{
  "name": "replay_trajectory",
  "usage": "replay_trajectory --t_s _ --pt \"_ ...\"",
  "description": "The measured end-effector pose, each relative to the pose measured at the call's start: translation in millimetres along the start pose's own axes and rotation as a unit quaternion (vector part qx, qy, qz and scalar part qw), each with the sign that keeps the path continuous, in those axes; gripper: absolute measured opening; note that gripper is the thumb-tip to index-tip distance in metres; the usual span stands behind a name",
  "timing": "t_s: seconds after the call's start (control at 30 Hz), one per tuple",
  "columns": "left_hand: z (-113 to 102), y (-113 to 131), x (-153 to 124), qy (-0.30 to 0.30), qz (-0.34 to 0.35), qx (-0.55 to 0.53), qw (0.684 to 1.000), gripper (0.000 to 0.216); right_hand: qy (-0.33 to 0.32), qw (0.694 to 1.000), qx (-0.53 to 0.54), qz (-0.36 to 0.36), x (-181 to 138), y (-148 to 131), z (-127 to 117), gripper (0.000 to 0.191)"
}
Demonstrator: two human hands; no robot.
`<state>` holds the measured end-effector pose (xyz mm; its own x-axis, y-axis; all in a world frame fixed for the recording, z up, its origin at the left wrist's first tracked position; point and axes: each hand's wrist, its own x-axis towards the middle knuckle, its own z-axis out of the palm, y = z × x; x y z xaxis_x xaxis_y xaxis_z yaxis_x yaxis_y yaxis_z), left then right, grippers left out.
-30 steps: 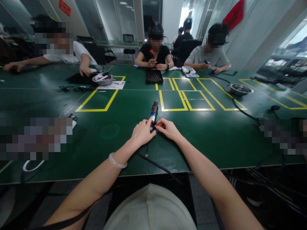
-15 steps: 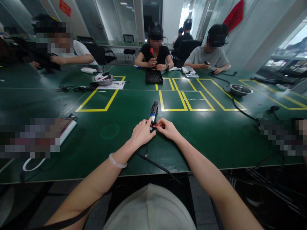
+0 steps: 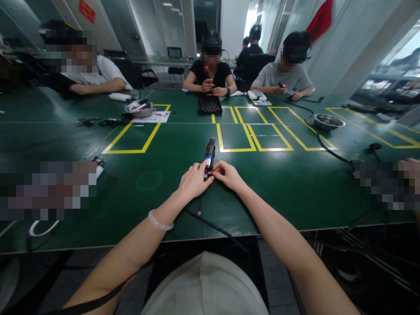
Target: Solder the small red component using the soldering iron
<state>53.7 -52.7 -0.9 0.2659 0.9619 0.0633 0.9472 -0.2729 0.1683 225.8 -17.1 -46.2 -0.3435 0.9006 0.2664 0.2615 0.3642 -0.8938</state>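
A black cylindrical power tool (image 3: 210, 150) with a blue and silver band lies on the green table, its narrow tip pointing away from me. My left hand (image 3: 193, 180) is closed around its near end, pressing it down with thumb and fingers. From the other side, my right hand (image 3: 229, 175) pinches at that same end, where small red and pale parts (image 3: 208, 173) show between the fingers. Exactly what the right fingertips grip is too small to make out. A black cord (image 3: 215, 225) runs from beneath my left hand toward the table edge, beside a thin lead ending in a small ring (image 3: 199, 213).
Yellow tape outlines (image 3: 238, 150) mark the green table (image 3: 157, 201). Across it, several people sit working; one has a black tray (image 3: 210, 105). A metal bowl (image 3: 329, 122) stands right, a filled bowl (image 3: 139, 110) left. Cables lie at the right.
Both hands stay at the tool's near end, with only slight finger movement. The whole view has shifted a little. At the far left, a person's arms have lowered slightly.
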Motion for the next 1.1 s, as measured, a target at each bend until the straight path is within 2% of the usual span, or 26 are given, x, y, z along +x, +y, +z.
replay_trajectory --t_s 0.33,0.63,1.1 --pt "-7.2 2.9 5.6 -0.015 -0.031 -0.024 0.999 0.063 0.000 0.999 -0.042 -0.009 1.4 0.7 -6.1 0.016" --pt "-8.2 3.7 7.1 -0.006 -0.036 0.012 0.999 0.065 0.063 0.998 -0.005 0.022 3.5 7.0 -8.0 0.016" --pt "-7.8 -16.4 3.9 0.001 -0.006 0.047 0.999 0.065 0.067 0.998 0.005 0.020 2.3 9.7 -10.3 0.017"
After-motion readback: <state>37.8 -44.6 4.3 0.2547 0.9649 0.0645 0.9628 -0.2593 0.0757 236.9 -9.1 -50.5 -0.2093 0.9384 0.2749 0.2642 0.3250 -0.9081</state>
